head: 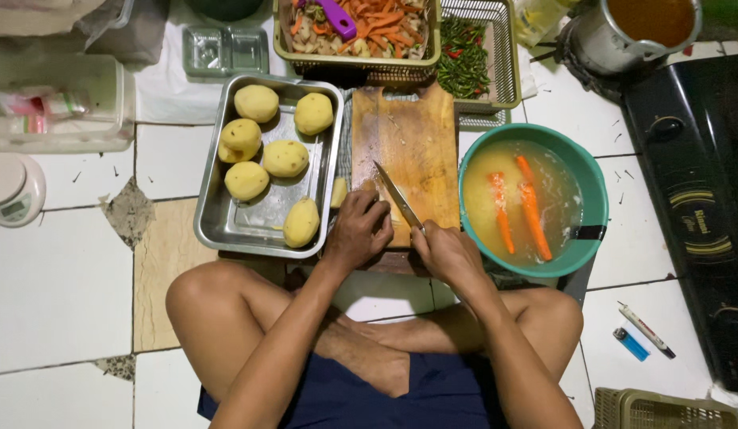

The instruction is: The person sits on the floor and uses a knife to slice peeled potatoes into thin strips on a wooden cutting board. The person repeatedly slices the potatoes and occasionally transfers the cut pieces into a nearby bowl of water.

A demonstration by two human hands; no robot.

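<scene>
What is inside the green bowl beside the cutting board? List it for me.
The green bowl holds cloudy yellowish water with two peeled carrots lying in it and pale scraps floating around them. The murky water hides the bottom, so anything sunk there cannot be seen.

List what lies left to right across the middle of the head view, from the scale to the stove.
White kitchen scale → metal tray of peeled potatoes → wooden cutting board → green basin with carrots → black stove.
</scene>
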